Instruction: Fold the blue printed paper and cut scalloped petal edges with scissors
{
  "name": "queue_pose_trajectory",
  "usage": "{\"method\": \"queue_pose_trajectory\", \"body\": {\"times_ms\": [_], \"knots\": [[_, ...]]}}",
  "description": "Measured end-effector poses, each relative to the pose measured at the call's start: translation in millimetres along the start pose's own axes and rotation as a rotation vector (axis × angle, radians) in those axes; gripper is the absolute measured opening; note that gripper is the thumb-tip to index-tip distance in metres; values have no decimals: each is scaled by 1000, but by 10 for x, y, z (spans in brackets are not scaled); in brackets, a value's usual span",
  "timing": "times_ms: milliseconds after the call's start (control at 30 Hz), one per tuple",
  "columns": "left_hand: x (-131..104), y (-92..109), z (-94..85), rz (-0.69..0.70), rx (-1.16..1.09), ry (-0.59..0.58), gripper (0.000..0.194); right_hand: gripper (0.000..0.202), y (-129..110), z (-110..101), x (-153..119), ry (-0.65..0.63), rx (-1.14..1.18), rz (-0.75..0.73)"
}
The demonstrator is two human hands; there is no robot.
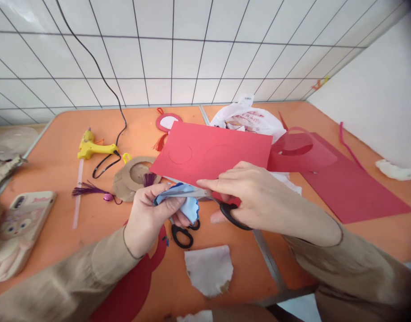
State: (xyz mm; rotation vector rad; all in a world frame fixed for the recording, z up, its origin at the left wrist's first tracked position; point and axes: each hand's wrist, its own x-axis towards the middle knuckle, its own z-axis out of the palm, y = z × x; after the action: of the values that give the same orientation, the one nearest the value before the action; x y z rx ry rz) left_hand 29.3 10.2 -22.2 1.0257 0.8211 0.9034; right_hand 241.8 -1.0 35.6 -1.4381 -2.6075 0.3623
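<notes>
My left hand point(158, 208) pinches a small piece of blue fabric point(191, 210) with a scalloped edge. My right hand point(248, 192) grips a pair of scissors point(234, 217) by their black handles. Their metal blades lie across the blue piece, close to my left thumb. Below my left hand, a second pair of black-handled scissors point(182, 236) lies on the table, its blades hidden. A red sheet point(215, 152) with circles drawn on it sits just behind both hands. Nearer to me lies a scrap of white fabric point(209, 270).
A yellow glue gun point(94, 148) with a black cord, a cardboard ring point(120, 181), a purple tassel point(84, 188) and a phone point(20, 232) are on the left. Behind stand a white plastic bag point(259, 118) and a red-rimmed ornament point(168, 121). More red sheet point(349, 188) lies right.
</notes>
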Motion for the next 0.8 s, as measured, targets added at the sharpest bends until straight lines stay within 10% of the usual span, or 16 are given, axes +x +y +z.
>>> {"method": "queue_pose_trajectory", "body": {"times_ms": [800], "knots": [[-31,-8,65,-42,-189,73,26,47,-104,222,52,158,291,25]]}}
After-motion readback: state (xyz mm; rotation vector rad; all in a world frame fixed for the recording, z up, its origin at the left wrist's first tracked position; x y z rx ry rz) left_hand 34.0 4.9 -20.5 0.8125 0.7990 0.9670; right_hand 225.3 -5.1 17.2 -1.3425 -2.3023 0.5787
